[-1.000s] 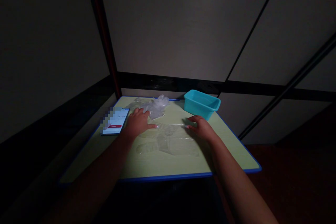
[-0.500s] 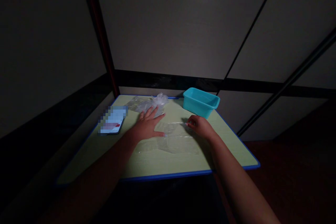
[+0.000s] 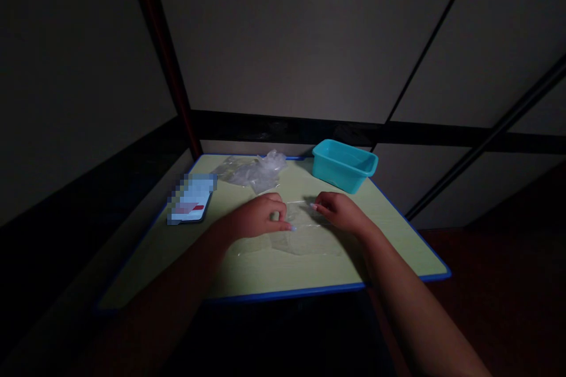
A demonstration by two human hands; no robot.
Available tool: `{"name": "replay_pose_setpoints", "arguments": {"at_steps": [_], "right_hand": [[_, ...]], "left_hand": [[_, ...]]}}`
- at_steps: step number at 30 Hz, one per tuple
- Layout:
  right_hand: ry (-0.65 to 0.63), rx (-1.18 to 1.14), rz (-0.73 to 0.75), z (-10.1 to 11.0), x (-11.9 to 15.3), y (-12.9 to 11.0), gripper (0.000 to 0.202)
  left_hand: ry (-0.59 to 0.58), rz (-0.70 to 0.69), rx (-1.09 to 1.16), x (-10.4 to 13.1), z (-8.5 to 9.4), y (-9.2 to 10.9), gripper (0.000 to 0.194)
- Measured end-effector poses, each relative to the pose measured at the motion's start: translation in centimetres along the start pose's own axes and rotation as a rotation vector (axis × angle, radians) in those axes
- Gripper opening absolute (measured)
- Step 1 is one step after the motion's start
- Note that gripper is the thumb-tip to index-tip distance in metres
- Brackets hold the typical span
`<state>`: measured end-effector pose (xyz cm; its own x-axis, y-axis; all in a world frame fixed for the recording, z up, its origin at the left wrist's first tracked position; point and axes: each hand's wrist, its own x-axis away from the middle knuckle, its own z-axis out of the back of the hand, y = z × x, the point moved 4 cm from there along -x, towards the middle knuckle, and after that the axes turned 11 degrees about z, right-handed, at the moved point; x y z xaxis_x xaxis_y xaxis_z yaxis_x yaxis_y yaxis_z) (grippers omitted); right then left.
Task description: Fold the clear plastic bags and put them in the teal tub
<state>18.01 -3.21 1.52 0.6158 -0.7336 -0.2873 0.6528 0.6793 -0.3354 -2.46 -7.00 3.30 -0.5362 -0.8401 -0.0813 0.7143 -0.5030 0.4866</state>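
A clear plastic bag [image 3: 305, 242] lies flat on the light-topped table, its creased upper edge running between my hands. My left hand [image 3: 260, 216] rests on the bag's left part with fingers curled down toward the outstretched thumb, closed on the thin film. At the bag's upper right, my right hand [image 3: 338, 210] pinches its edge between thumb and fingertips. Beyond my left hand sits a crumpled heap of clear plastic bags [image 3: 260, 174]. The film right at the fingertips is hard to make out.
A turquoise plastic basket [image 3: 338, 174] stands at the table's back right. On the left lies a phone [image 3: 194, 197] with a lit, partly blurred screen. Blue edging [image 3: 287, 295] borders the table [image 3: 186, 274], and a panelled wall [image 3: 283, 41] rises behind it.
My left hand has gone from spread flat to curled, drawing back from the crumpled bags and slightly right. The right hand keeps its pinch. The view has shifted slightly.
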Motion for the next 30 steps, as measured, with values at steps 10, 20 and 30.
{"name": "replay_pose_setpoints", "arguments": {"at_steps": [10,20,30], "right_hand": [[0.01,0.02,0.017,0.2,-0.1,0.4,0.026],[0.013,0.029,0.002,0.5,0.0,0.3,0.026],[0.011,0.015,0.014,0.4,-0.1,0.4,0.023]], "left_hand": [[-0.589,-0.142,-0.008,2.5,-0.9,1.2,0.041],[-0.588,-0.154,-0.121,3.2,-1.1,2.0,0.033],[-0.489,-0.234,-0.164,4.1,-2.1,2.0,0.055]]}}
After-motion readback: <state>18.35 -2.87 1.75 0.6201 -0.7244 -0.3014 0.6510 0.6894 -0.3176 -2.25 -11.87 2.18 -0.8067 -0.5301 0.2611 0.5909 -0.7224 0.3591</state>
